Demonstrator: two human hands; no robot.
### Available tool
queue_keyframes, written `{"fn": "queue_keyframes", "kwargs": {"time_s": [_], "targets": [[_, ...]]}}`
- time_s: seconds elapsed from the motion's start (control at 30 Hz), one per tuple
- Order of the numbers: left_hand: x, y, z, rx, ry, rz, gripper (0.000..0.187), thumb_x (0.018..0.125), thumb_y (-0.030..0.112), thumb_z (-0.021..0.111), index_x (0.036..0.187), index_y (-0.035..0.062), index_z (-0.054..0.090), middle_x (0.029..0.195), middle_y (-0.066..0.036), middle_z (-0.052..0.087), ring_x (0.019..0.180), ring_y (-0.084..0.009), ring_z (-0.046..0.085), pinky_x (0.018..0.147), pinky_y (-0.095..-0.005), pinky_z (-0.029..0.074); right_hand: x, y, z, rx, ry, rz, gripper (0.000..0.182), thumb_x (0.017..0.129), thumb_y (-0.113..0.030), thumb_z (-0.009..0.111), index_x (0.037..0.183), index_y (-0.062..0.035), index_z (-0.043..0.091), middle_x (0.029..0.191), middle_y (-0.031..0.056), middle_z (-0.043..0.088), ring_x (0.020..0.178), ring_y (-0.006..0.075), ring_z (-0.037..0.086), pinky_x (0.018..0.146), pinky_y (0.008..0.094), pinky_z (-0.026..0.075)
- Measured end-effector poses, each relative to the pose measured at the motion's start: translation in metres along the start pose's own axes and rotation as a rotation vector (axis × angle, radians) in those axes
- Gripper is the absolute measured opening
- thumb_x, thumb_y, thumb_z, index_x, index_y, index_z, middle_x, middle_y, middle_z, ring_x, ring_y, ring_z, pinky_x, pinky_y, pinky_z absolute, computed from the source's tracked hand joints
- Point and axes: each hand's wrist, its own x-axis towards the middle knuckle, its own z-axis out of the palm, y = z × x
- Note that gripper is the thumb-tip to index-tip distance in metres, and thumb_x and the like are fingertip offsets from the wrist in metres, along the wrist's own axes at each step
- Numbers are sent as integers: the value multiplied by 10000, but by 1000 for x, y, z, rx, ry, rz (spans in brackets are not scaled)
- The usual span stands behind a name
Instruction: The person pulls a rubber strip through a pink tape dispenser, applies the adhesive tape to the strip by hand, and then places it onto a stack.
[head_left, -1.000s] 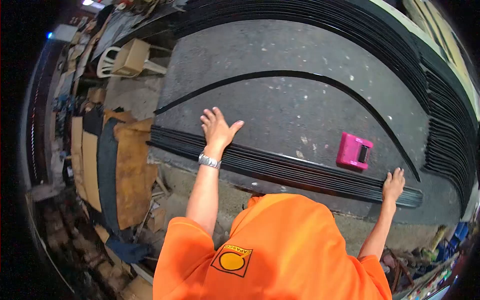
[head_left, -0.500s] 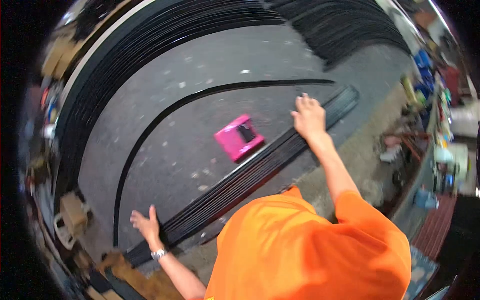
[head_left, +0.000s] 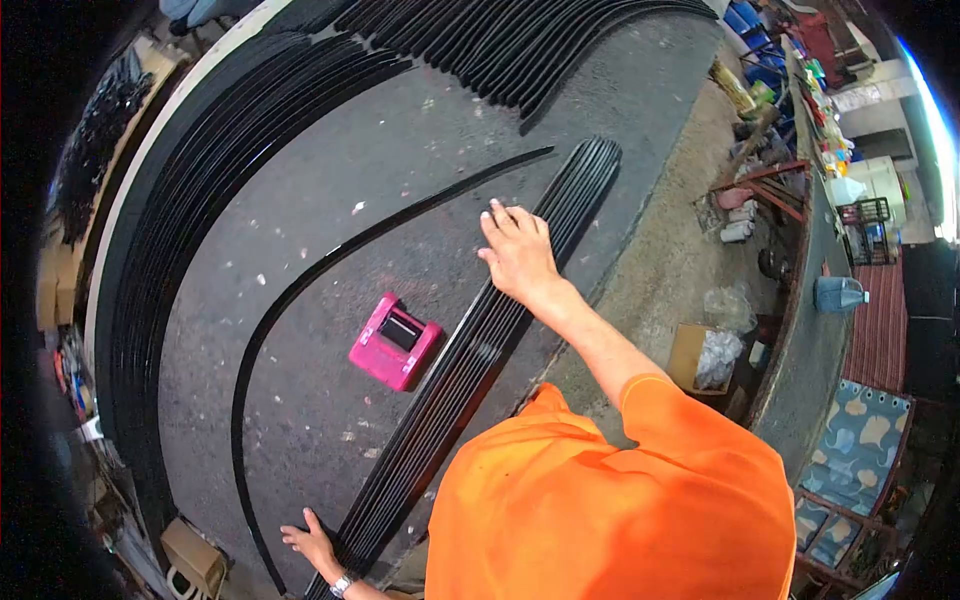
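Observation:
A row of long black strips [head_left: 488,350] lies side by side along the near edge of the dark table. Over the row's far part is my right hand [head_left: 522,255], fingers stretched out and slightly apart. My left hand [head_left: 312,545], with a metal watch on the wrist, is at the near end of the same strips, its thumb and fingers spread. Neither hand is wrapped round anything. Beside the row sits a bright pink holder [head_left: 378,365] with a black piece [head_left: 401,331] on it. One single black strip [head_left: 292,290] curves across the table beyond it.
Many black strips [head_left: 150,260] are laid along the table's left side, and more [head_left: 500,45] at the far end. A cardboard box [head_left: 193,555] stands at lower left. To the right, a box with plastic bags [head_left: 716,358] is on the floor near a long bench [head_left: 800,400].
The view has turned, so the table and strips appear steeper and further left. Both hands remain spread at the row of strips.

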Motion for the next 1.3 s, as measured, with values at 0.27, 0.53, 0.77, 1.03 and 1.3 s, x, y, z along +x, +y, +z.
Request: {"fn": "queue_keyframes", "kwargs": {"time_s": [0.27, 0.53, 0.77, 1.03, 1.3], "targets": [[-18, 25, -27, 0, -6, 8, 1069, 891, 649, 622, 1544, -92, 215, 1559, -407, 213, 1447, -536, 266, 1189, -490, 288, 1, -1, -3, 58, -3, 11, 573, 790, -234, 760, 1286, 7, 605, 1409, 186, 555, 1238, 328, 502, 1024, 493, 381], [-51, 253, -97, -202, 567, 864, 555, 833, 130, 766, 1331, -1, 559, 1326, -224, 582, 1247, -399, 539, 1071, -467, 423, 2, 2, -2, 63, 8, -4, 565, 783, -238, 758, 1273, 3, 611, 1398, 183, 561, 1223, 331, 508, 1009, 490, 390], [-91, 471, -75, -156, 427, 1366, 610, 747, 200, 797, 1303, 103, 565, 1327, -128, 574, 1227, -314, 550, 1025, -473, 400, 1, 2, -1, 73, 15, 5, 552, 792, -233, 753, 1279, -11, 616, 1413, 173, 557, 1237, 334, 503, 1017, 484, 392], [-114, 541, -45, -13, 215, 1427, 392, 786, 154, 673, 1172, 115, 610, 1156, -110, 632, 1133, -282, 590, 972, -487, 380, 1, 1, -5, 119, 8, 46, 563, 797, -226, 754, 1282, 18, 606, 1412, 188, 555, 1253, 347, 501, 1037, 489, 386], [-122, 540, -20, -13, 388, 1398, 194, 799, 112, 638, 987, 110, 688, 970, -80, 688, 987, -272, 647, 862, -469, 415, 4, 9, -12, 136, 47, 32, 590, 784, -204, 770, 1332, -66, 600, 1280, 111, 607, 1184, 289, 532, 1032, 535, 351]]}}
